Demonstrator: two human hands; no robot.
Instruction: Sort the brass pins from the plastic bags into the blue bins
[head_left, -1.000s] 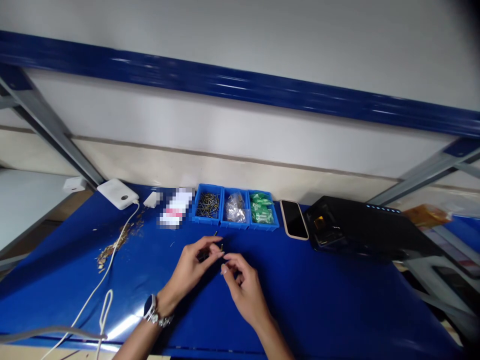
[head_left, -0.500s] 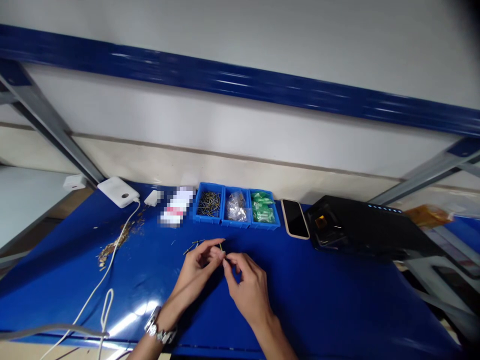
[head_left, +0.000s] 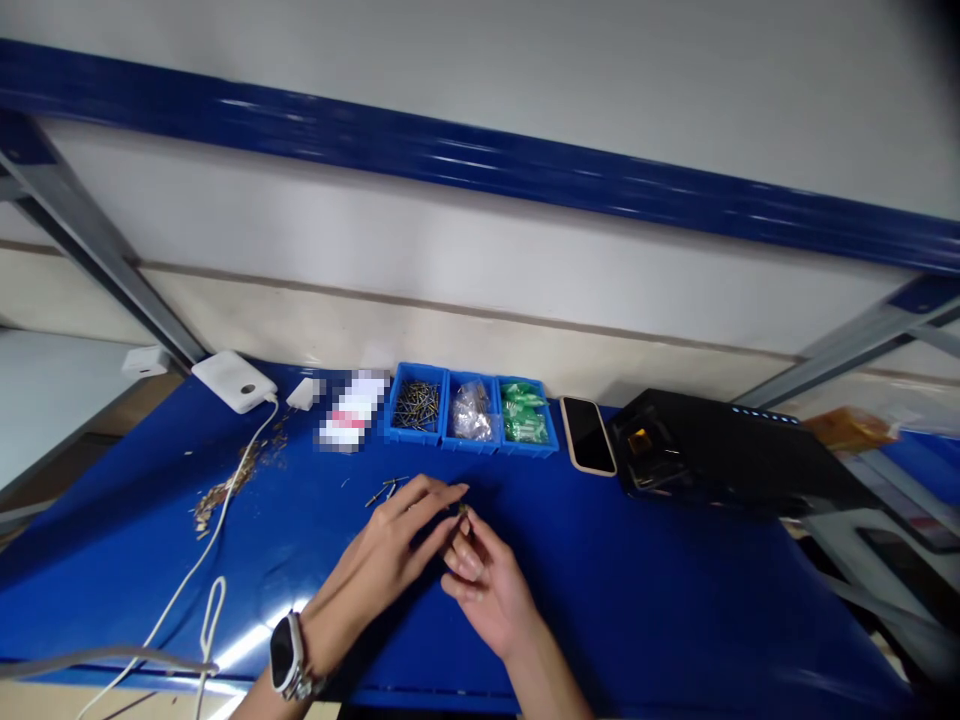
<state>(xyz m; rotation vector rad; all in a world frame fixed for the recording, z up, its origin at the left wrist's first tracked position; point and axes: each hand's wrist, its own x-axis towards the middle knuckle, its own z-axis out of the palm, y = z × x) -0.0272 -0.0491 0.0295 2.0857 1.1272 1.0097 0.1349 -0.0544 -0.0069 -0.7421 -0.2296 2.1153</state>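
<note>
My right hand is turned partly palm up, its thumb and fingertips pinched on a small, thin metal pin. Only a short, dark brass-coloured bit of it shows. My left hand, with a watch on its wrist, reaches over from the left. Its fingers are stretched out and its thumb stands apart from them, close to the right fingertips; whether it touches the pin is unclear. Several similar thin metal pins lie on the blue table just beyond my left hand, partly covered by it.
Behind my hands stand three blue bins: one with metal pins, one with clear bags, one with green bags. A phone and a black case lie right. A white power bank, its cable and scattered debris are left.
My right hand has rolled palm up with the pin in its fingertips. My left hand has turned back upward and its fingers have straightened away from the pin.
</note>
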